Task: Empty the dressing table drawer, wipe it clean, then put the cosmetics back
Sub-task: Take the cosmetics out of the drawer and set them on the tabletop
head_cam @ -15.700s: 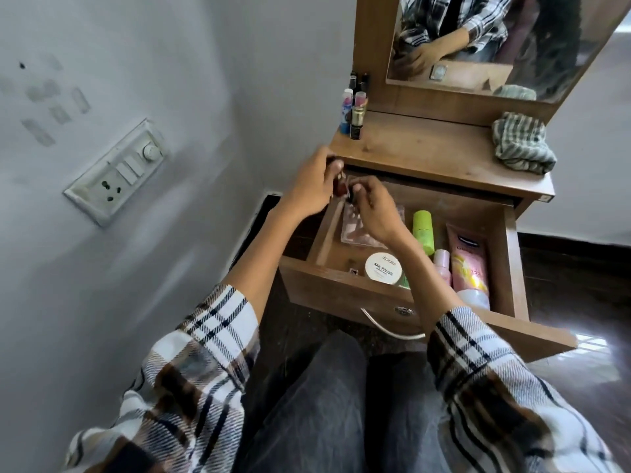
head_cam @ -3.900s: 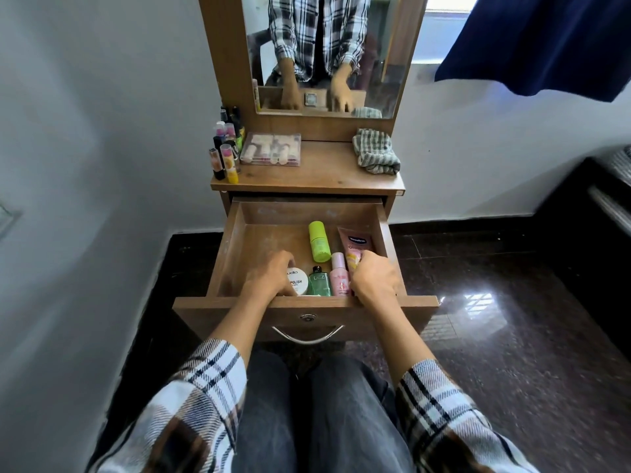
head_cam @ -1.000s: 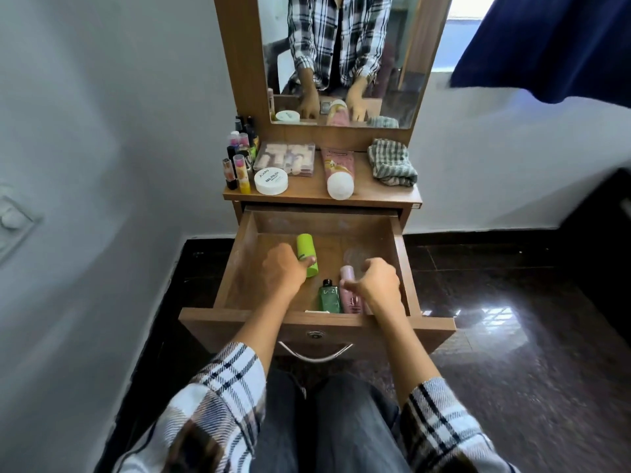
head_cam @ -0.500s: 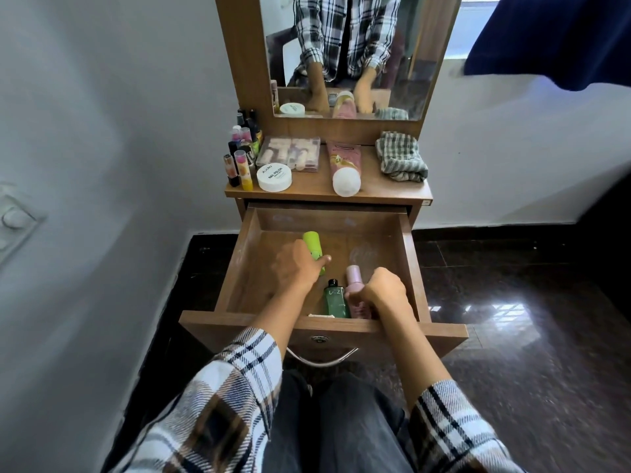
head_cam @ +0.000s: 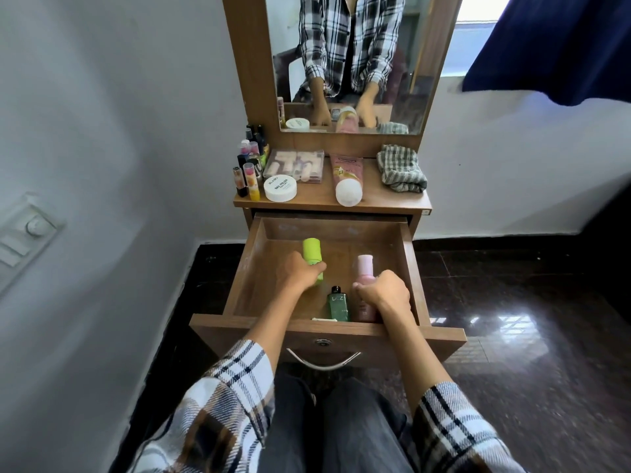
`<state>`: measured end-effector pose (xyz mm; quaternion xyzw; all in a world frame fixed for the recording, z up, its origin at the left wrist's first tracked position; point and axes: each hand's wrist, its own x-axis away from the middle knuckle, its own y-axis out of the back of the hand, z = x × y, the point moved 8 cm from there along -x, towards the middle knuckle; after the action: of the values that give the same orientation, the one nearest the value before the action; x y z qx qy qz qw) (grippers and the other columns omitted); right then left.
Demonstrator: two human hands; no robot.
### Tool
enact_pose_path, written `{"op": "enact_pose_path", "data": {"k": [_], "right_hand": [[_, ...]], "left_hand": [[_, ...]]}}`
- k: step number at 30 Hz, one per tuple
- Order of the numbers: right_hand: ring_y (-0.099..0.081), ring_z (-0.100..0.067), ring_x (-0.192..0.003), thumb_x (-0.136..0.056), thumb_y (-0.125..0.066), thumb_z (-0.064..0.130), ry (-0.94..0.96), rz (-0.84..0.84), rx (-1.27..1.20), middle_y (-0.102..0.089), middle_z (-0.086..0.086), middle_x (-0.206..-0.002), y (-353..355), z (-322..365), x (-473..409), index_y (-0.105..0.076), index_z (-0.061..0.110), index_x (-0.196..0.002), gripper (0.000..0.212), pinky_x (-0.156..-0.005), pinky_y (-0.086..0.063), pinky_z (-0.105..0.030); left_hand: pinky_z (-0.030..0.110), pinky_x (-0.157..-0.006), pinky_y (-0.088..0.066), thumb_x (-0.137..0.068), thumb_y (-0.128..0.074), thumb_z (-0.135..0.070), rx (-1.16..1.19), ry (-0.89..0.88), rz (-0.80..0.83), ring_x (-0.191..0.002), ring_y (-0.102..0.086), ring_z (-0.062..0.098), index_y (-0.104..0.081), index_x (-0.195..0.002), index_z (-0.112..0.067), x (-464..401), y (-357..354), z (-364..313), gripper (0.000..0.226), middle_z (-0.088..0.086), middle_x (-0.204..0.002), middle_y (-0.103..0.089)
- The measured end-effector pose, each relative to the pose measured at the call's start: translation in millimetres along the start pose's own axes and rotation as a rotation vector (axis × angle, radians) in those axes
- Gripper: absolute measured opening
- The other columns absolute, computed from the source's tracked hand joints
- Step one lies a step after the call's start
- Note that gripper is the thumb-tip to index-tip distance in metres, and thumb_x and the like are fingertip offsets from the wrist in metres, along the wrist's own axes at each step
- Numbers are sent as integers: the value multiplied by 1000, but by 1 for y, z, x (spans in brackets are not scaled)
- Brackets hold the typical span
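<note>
now, step: still emptying; both hands are down in the open wooden drawer [head_cam: 413, 268] at the centre of the frame.
left hand: the left hand [head_cam: 300, 273] has its fingers curled round the lime-green cylindrical plastic bottle [head_cam: 311, 252], which lies near the drawer's middle.
right hand: the right hand [head_cam: 386, 291] is wrapped round the pink plastic bottle with a pale pink cap [head_cam: 364, 269], toward the drawer's right side, cap pointing to the back.
left in drawer: a small dark green bottle with a black cap [head_cam: 338, 303] lies between the two hands at the front wall; a pale sliver shows beside it, too small to tell what.
already out: on the wooden dressing table top [head_cam: 392, 199] above the drawer stand a cluster of small lipstick and polish tubes [head_cam: 249, 172], a round white plastic jar [head_cam: 280, 188], a clear plastic box of nail pieces [head_cam: 295, 165] and a pink squeeze tube with a white cap [head_cam: 346, 179].
cloth: a green-and-white checked cloth [head_cam: 401, 169] is bunched at the top's right end, not yet used.
risk one: i judge a two-handed lift could knock the green bottle over, since both wrists pass just beside it.
risk two: the tabletop is crowded; a round bottle set on its side there could roll off the front edge into the drawer or onto the dark glossy floor [head_cam: 529, 302].
risk three: the tube cluster stands close-packed, so one nudge may topple several.
</note>
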<state>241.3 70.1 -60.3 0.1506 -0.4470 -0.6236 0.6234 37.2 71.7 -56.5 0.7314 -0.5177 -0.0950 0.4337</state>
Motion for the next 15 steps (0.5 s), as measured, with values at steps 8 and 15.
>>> {"op": "enact_pose_path", "data": {"k": [8,15], "right_hand": [[-56,-7,-76,-79,-74,32,286,-145,-410,-62,-2,-97,22,19,13,-53,17,-96,31,-54,-38,-13],[-57,7,-69,-76,-77,17,543,-211,-595,-61,9,-88,35,81,34,-59,14,-103,33,-58,-47,-6]], "left_hand": [[28,-55,-36,-79,-67,-33,190,-215,-320,-74,-56,21,-57,-90,-10,27,57,-22,28,7,-91,-65],[33,-71,-41,-90,-56,-23,287,-390,-603,-96,-59,31,-51,-116,-2,23,119,-58,34,16,-107,-61]]}}
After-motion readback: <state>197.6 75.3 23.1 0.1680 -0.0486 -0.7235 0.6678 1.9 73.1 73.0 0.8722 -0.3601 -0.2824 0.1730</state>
